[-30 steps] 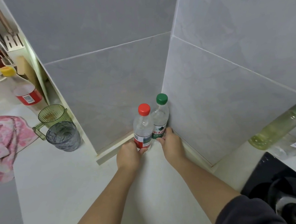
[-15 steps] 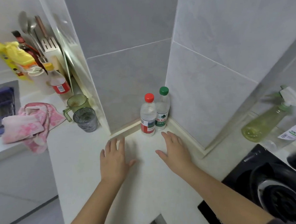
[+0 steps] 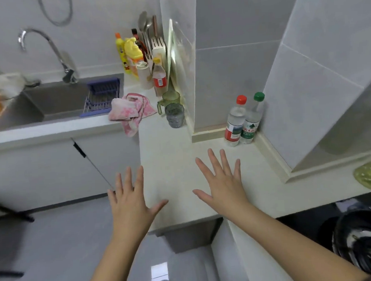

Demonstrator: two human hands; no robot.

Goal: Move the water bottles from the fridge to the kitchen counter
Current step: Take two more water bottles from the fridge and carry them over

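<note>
Two clear water bottles stand upright side by side in the tiled corner of the white kitchen counter: one with a red cap on the left, one with a green cap on the right, touching each other. My left hand is spread flat with straight fingers over the counter's front left edge and holds nothing. My right hand is likewise spread open above the counter, well in front of the bottles. The fridge is not in view.
A grey tumbler and green mug stand left of the corner pillar. A pink cloth hangs over the counter edge by the sink. Bottles and utensils crowd the back wall. A black hob with a pan lies at lower right.
Both hands let go of the two bottles, opened, and drew back toward me. The camera pulled away and turned left, bringing the sink into view. The bottles stay in the corner.
</note>
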